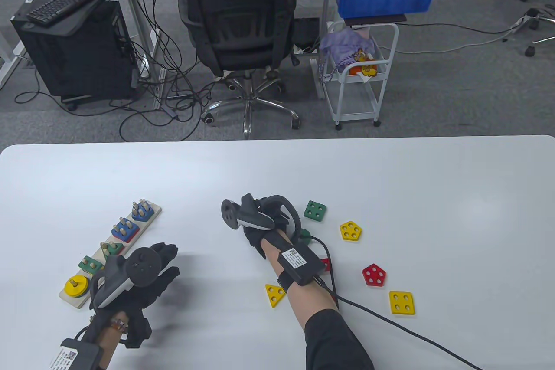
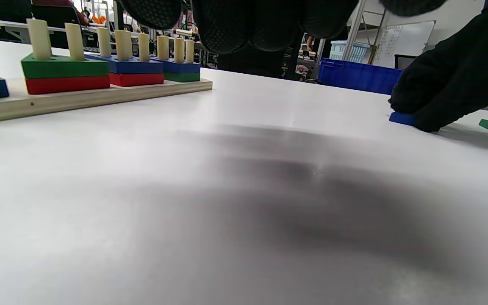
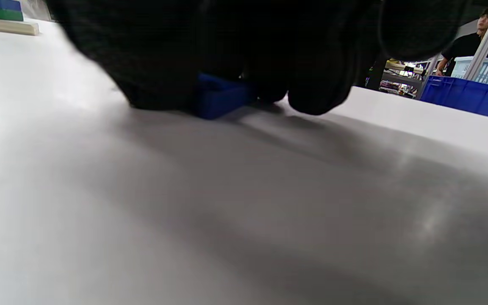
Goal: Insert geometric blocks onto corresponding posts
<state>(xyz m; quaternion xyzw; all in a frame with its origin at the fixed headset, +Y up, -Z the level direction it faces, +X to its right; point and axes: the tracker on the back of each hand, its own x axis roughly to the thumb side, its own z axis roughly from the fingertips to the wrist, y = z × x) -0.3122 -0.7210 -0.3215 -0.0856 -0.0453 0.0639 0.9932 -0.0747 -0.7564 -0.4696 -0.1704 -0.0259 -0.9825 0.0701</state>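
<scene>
The wooden post board (image 1: 149,217) lies at the table's left, with stacked blocks on its posts; the left wrist view shows it (image 2: 100,96) with green, red and blue blocks. My left hand (image 1: 167,259) hovers empty just right of the board, fingers loosely spread. My right hand (image 1: 277,216) is at the table's middle, fingers curled down around a blue block (image 3: 218,99) that rests on the table; the block also shows in the left wrist view (image 2: 401,118). The tracker hides this block in the table view.
Loose blocks lie right of my right hand: green square (image 1: 315,211), yellow pentagon (image 1: 350,230), red pentagon (image 1: 373,275), yellow square (image 1: 401,302), yellow triangle (image 1: 275,294), and a red piece (image 1: 326,264) half under the wrist cable. An office chair (image 1: 236,27) stands beyond the table.
</scene>
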